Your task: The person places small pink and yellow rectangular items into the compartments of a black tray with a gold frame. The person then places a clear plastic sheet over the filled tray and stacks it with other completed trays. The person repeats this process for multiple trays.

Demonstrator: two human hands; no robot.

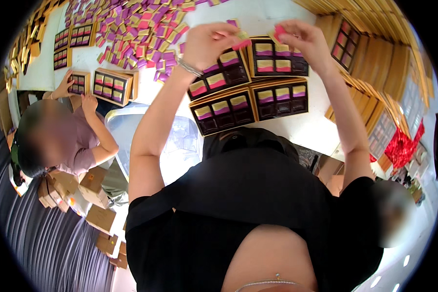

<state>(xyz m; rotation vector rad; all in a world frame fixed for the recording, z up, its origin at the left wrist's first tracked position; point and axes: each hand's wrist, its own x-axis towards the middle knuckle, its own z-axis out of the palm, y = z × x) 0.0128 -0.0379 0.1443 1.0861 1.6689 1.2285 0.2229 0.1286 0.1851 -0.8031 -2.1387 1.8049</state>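
Note:
My left hand (208, 45) pinches a small pink-and-gold wrapped square (242, 45) above the back left box. Opposite it, my right hand (307, 40) is closed on another pink-and-gold wrapped square (279, 33), over the back right box (279, 74). Four-sided dark trays with gold edges stand close together under my hands. The back left box (236, 74) has wrapped squares in part of its compartments. In the front left box (224, 122) and the front right box (283, 106), purple-and-gold squares fill the far row; the near row shows bare dark compartments.
A large pile of purple, pink and gold squares (136, 34) spreads across the white table. At left, a co-worker's hands (88, 103) touch a small box beside a filled box (110, 86). Stacked gold boxes (382, 63) line the right. A clear plastic bin (180, 141) stands below the table edge.

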